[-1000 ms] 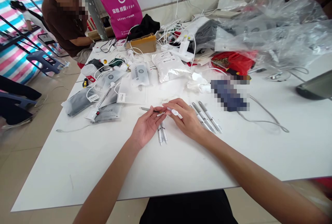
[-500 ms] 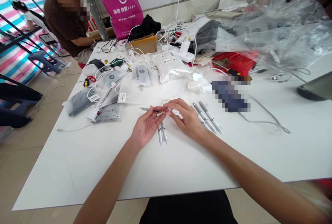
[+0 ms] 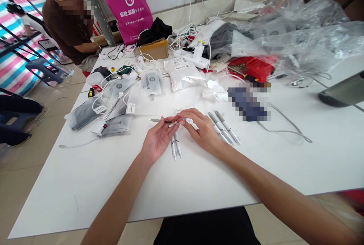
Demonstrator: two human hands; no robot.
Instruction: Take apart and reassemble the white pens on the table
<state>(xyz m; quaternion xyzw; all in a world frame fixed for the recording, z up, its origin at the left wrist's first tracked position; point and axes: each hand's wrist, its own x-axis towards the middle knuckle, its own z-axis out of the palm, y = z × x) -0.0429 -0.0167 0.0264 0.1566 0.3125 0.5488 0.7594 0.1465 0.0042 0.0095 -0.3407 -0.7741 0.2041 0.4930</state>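
My left hand (image 3: 157,141) and my right hand (image 3: 200,131) meet over the white table (image 3: 85,184). The left fingers pinch a thin pen refill (image 3: 159,120) whose tip points left. My right hand pinches a white pen part (image 3: 192,123) against the refill's other end. Two white pens (image 3: 175,147) lie on the table under and between my hands. Several more grey-white pens (image 3: 224,127) lie just right of my right hand.
Grey and white sealed pouches (image 3: 119,101) and cables lie to the left rear. A pink bag (image 3: 127,4), a cardboard box (image 3: 155,48), crumpled clear plastic (image 3: 290,36) and a red bag (image 3: 251,67) crowd the far side. A person in a brown shirt (image 3: 66,29) sits at the far left corner.
My hands stay together on the refill and white part. The view has shifted slightly, so everything sits a little further left.
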